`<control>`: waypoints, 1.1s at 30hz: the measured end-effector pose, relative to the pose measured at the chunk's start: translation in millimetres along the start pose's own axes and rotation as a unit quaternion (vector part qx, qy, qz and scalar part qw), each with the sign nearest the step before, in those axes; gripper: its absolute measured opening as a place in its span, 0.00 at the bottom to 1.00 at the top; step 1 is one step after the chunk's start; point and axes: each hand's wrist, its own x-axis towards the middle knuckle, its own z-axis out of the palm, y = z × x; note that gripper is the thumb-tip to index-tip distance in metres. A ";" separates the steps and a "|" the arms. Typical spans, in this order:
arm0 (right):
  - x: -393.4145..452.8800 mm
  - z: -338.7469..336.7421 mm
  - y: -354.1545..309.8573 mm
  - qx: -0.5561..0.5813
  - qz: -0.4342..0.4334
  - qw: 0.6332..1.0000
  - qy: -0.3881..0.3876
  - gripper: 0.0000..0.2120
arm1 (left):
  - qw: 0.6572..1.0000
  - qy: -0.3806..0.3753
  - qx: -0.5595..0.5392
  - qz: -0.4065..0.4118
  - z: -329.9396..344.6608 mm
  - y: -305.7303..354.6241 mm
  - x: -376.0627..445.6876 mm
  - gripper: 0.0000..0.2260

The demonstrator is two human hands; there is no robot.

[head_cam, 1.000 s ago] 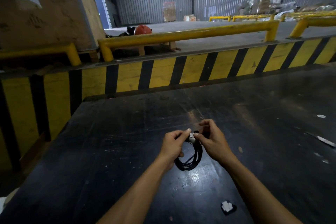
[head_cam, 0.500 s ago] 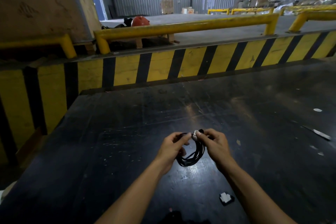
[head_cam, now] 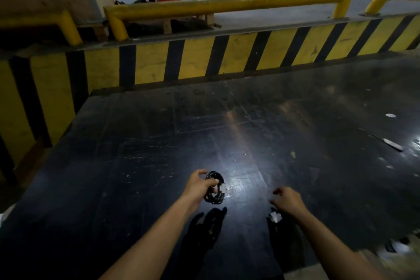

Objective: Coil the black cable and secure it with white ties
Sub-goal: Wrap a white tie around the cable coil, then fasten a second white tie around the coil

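My left hand (head_cam: 198, 185) grips the coiled black cable (head_cam: 213, 198), held just above the black table (head_cam: 159, 143). A white tie (head_cam: 222, 188) wraps one side of the coil, by my fingertips. My right hand (head_cam: 288, 200) is off the coil, to its right, fingers curled and apart with nothing in them. It hovers just over a small white tie piece (head_cam: 275, 217) that lies on the table.
A yellow and black striped barrier (head_cam: 227, 57) runs along the table's far edge, with yellow rails (head_cam: 227, 3) behind. A white strip (head_cam: 393, 144) and small white scraps (head_cam: 390, 115) lie at the right of the table. Blurred clutter sits at the lower right corner.
My right hand has let go of the coil and moved right and down toward the white piece. My left hand keeps the coil, now lower. The camera has tilted downward.
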 end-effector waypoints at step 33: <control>-28.6 1.3 -13.7 0.041 -0.050 0.998 -0.016 0.15 | 0.989 -0.133 -0.046 0.042 -9.6 3.3 -11.2 0.15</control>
